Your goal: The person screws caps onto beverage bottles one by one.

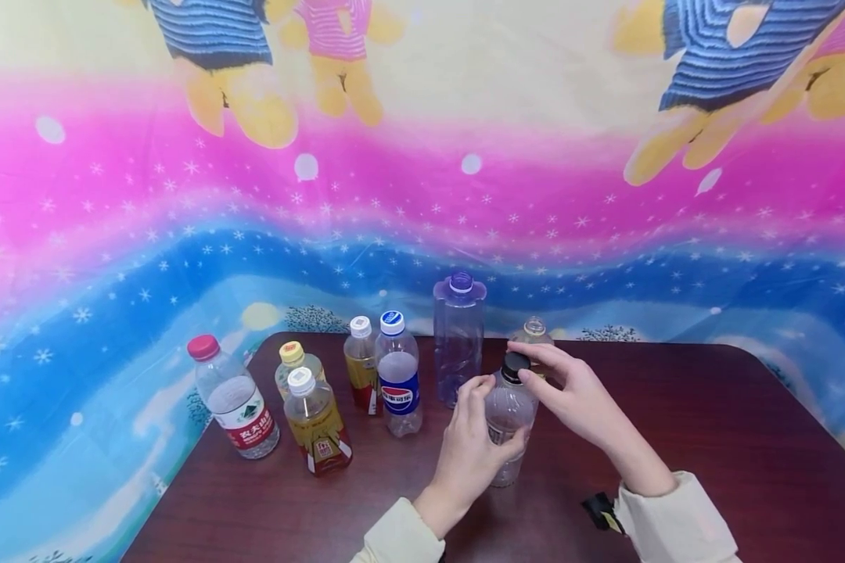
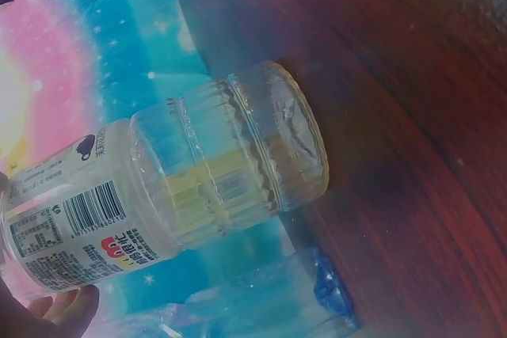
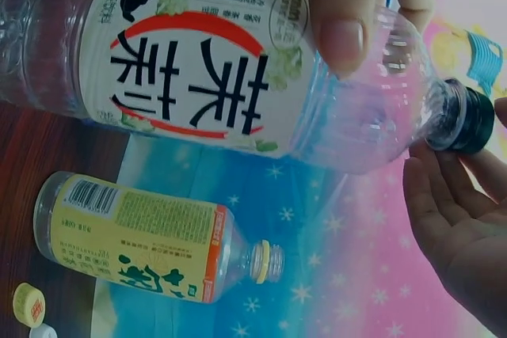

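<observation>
Can see loose yellow cap (image 3: 30, 305) on surface (image 1: 711, 438) only in right wrist view, barcode (image 2: 95, 207) on clear bottle (image 2: 170, 180) only in left wrist. Got clear bottle upright between hands, wrapped by curled fingers of left hand (image 1: 465, 450), pinched at black cap (image 1: 515, 364) by right hand (image 1: 584, 391). Can read 茉莉 on label (image 3: 194, 61), 百事可乐 on blue-label bottle (image 1: 400, 375).

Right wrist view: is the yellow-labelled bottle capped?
No, the yellow-labelled bottle shows a bare threaded mouth, with a loose yellow cap below its base.
</observation>
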`<state>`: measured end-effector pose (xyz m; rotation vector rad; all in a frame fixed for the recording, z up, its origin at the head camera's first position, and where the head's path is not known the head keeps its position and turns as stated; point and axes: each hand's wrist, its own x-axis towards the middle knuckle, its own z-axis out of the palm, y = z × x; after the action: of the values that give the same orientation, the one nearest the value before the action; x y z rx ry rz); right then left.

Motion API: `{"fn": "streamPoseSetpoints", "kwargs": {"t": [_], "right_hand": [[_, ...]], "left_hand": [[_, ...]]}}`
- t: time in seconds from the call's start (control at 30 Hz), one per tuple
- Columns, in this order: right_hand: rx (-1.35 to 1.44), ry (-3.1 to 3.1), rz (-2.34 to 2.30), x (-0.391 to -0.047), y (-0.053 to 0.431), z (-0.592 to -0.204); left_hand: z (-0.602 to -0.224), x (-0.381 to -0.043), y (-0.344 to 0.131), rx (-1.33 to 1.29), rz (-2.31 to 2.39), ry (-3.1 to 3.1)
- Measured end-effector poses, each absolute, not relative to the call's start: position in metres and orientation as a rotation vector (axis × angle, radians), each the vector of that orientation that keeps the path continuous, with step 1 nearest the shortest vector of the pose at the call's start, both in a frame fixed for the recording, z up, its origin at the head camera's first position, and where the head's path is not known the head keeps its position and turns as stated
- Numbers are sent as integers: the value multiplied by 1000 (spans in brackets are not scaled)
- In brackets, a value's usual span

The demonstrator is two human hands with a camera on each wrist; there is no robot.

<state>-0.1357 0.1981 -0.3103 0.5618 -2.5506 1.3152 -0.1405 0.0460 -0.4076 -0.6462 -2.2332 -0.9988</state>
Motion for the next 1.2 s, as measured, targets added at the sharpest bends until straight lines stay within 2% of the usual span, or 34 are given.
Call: {"fn": "streamPoseSetpoints", "kwargs": {"t": [0.4, 0.77, 1.07, 1.2], "right_hand": [[433, -2535, 1302, -140, 198, -313], [592, -2526, 1345, -135, 203, -313], [371, -2539, 1301, -137, 199, -315], [443, -2534, 1273, -138, 195, -320]], "left_hand": [[-409, -141, 48, -648, -1015, -2218], [-409, -140, 48, -636, -996, -2214], [-409, -140, 48, -634, -990, -2209], [-409, -140, 49, -641, -1002, -2219]]}}
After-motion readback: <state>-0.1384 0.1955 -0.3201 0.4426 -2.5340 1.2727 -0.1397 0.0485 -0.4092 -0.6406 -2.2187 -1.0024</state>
